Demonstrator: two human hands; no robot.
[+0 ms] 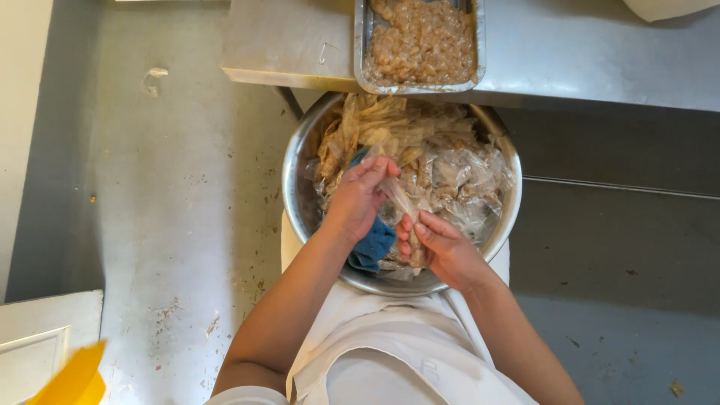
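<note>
**A:** Head view, looking straight down. What are you seeing?

**B:** I'm watching both hands working over a big steel bowl [294, 196], which is sitting low in front of the person's white apron [390, 345], just under the edge of the bench [585, 52]. It's tucked close to the body, I judge so both hands can reach in without stretching.

**A:** And the hands themselves?

**B:** The left hand [358, 196] is closing its fingertips on the top of a thin clear plastic wrapper [396, 196]. The right hand [442, 246] is pinching the lower end of the same wrapper, fingers curled tight. Between them it's being pulled taut over the bowl, probably so whatever drops is landing inside.

**A:** What's in the bowl?

**B:** A heap of crumpled clear wrappers [450, 169] with brownish smears, filling most of it. A blue cloth [373, 244] is lying at the near rim, partly under the left wrist.

**A:** Anything on the bench?

**B:** A rectangular metal tray [360, 45] is overhanging the bench edge just above the bowl, loaded with lumpy pale-brown food [424, 37]. It's sitting right next to the bowl, keeping the reach short, I'd say.

**A:** The floor?

**B:** The grey floor [172, 210] is showing scattered crumbs and a scrap of plastic [155, 77] well off to the left.
</note>
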